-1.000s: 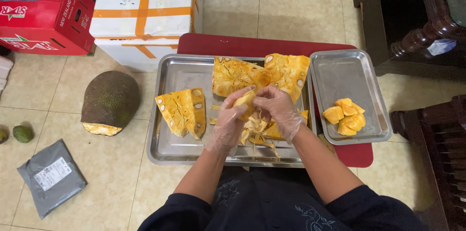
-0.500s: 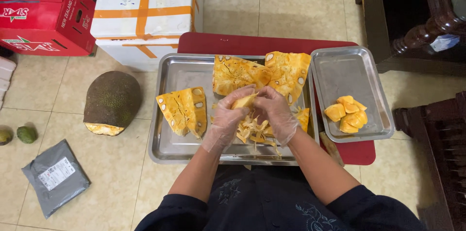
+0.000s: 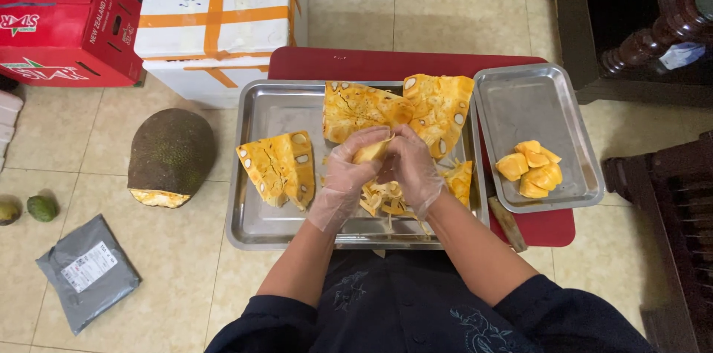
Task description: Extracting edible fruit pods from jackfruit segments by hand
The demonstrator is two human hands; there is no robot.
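yellow jackfruit pod [image 3: 371, 151] sat pinched between both clear-gloved hands above the large steel tray [image 3: 256, 227]; the left hand [image 3: 345, 175] gripped it from below, the right hand [image 3: 411, 167] closed fingers on its top. pale stringy fibres [image 3: 382, 201] lay beneath, cut jackfruit slabs [image 3: 278, 167] beside, and peeled pods [image 3: 531, 171] rested in the smaller steel tray [image 3: 520, 93].

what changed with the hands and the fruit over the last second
Both gloved hands, left hand and right hand, drew closer together and shifted slightly up the large tray, still gripping the yellow jackfruit piece between them. The pods in the small tray and the cut jackfruit on the floor stayed put.
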